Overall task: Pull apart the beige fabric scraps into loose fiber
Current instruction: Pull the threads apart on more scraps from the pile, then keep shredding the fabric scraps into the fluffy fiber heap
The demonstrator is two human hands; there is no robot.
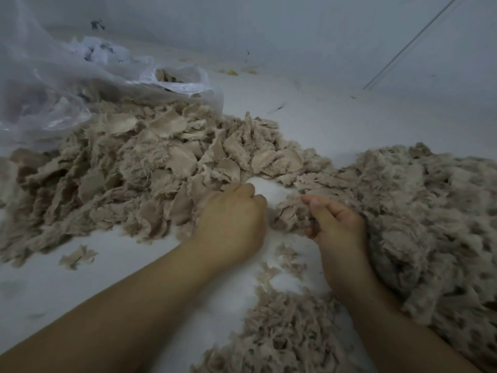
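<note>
beige scraps [139, 162] frayed, flat; left grip [231, 219] pinches one, right grip [336, 224] clutches fluffy fiber [430, 211].

The fabric scraps [150, 160] heaped on the left are beige, a pale greyish tan, with smoother flat pieces showing lighter, almost pinkish-beige faces and darker fuzzy edges. The loose fiber [430, 211] mounded on the right is the same beige but mottled, with darker brown-grey hollows across it. The surface [107, 278] beneath is plain white. The plastic bag [48, 84] at upper left is clear with a whitish sheen, and beige shows through it. Behind it lies a white crumpled heap [99, 51] flecked with what may be dark grey, too blurred to be sure. The wall [295, 28] is pale grey-white
</note>
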